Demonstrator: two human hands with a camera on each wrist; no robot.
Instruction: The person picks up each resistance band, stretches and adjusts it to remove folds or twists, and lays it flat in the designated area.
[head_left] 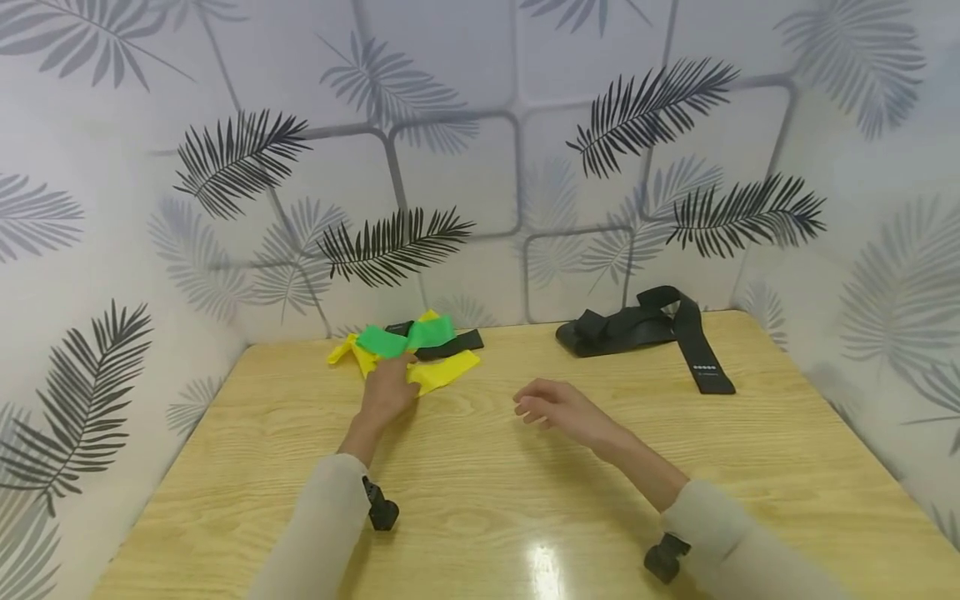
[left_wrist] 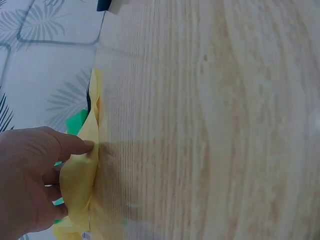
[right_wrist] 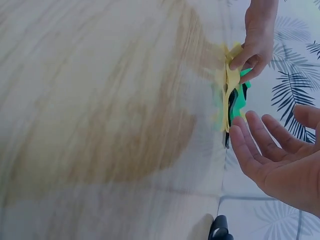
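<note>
My left hand (head_left: pixel 387 392) is at the back left of the table, over a loose pile of flat elastic bands. It pinches the yellow band (left_wrist: pixel 80 182), its fingertips lying against the fabric in the left wrist view. A green band (head_left: pixel 432 332) lies loosely folded on top, just beyond the fingers. Part of a black band (head_left: pixel 459 343) sticks out of the pile to the right. My right hand (head_left: pixel 568 408) hovers over the middle of the table, holding nothing, its fingers relaxed and slightly bent in the right wrist view.
A wider black band (head_left: pixel 693 342) with small white marks lies in loops at the back right of the wood-grain table (head_left: pixel 480 483). Behind the table's back edge stands a wall (head_left: pixel 480 183) with a leaf pattern. Small black cameras (head_left: pixel 382 510) sit on both wrists.
</note>
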